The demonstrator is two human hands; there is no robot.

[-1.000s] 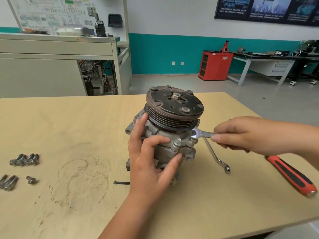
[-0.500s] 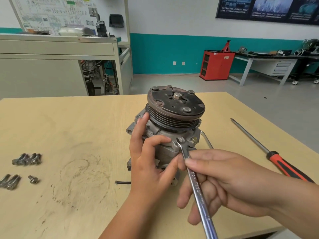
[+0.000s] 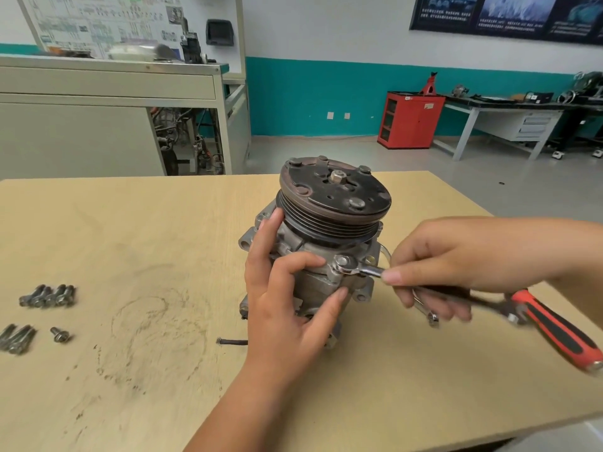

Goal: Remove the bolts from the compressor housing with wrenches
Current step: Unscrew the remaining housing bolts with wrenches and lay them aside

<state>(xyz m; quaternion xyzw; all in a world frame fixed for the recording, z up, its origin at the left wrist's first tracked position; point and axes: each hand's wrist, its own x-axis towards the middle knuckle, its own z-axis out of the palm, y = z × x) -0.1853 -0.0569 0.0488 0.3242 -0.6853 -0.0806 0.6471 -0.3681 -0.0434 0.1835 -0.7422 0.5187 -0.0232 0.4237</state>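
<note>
The compressor housing (image 3: 321, 282) stands upright on the tabletop (image 3: 130, 239), probably heavy, rigid cast metal. The left hand (image 3: 287, 305) has its grip wrapped around the body below the pulley. The right hand (image 3: 456, 265) pinches the slick steel wrench (image 3: 365, 271), whose head is seated on a flange bolt (image 3: 341, 260).

The right hand (image 3: 463, 262) partly hides the wrench (image 3: 365, 271), seemingly blurred there.

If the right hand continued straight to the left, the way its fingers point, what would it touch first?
Most likely the right hand would meet the grey metal compressor housing at the bolt ringed by its silver wrench; the left hand grips just beyond.
</note>
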